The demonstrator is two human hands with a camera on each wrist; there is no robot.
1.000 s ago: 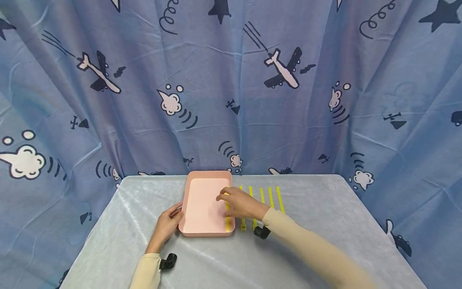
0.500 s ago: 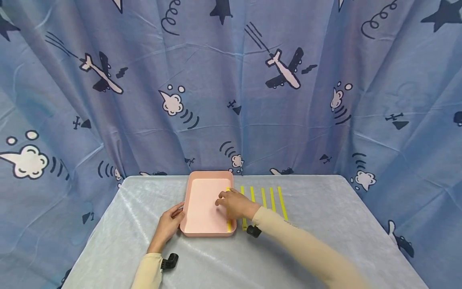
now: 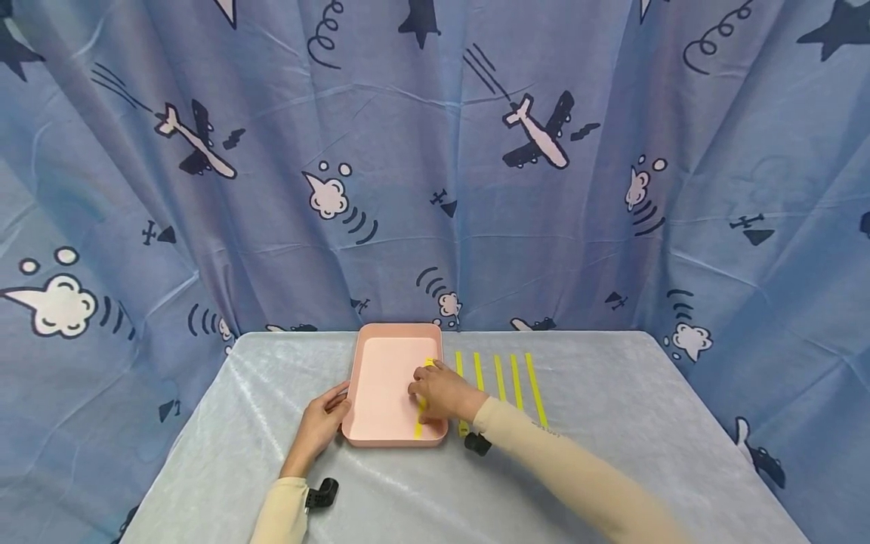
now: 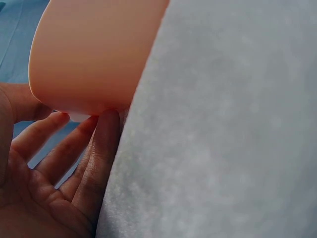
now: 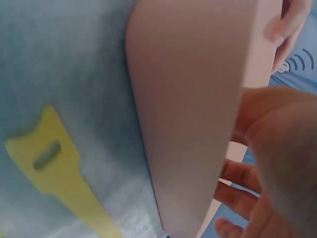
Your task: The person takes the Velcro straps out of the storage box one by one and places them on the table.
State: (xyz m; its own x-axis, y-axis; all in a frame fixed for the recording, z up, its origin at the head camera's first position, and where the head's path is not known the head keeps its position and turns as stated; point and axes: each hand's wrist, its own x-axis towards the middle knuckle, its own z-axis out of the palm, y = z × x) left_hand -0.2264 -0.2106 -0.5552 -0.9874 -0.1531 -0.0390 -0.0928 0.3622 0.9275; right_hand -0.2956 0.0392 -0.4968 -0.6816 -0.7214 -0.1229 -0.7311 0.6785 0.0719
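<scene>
A pink rectangular tray [image 3: 385, 393] lies on the table. My left hand [image 3: 315, 427] holds its left edge; in the left wrist view the fingers [image 4: 101, 148] touch the outer wall, with the thumb at the rim. Over the tray's right side, my right hand [image 3: 448, 393] bends its fingers and thumb about a yellow hook-and-loop cable tie [image 3: 418, 431]. That tie slants a little along the inside of the tray, its middle partly covered by the hand. In the right wrist view the tray wall [image 5: 190, 114] hides those fingertips.
Several more yellow cable ties [image 3: 535, 389] lie in a row right of the tray, partly beneath the right forearm. One tie's slotted head [image 5: 47, 151] shows close to the tray wall. A patterned blue curtain [image 3: 381, 249] hangs behind the table [image 3: 591, 370].
My right hand has moved lower and its fingers have drawn in at the tie. The tie's near end has swung left from the tray's right wall. My left hand stays at the edge.
</scene>
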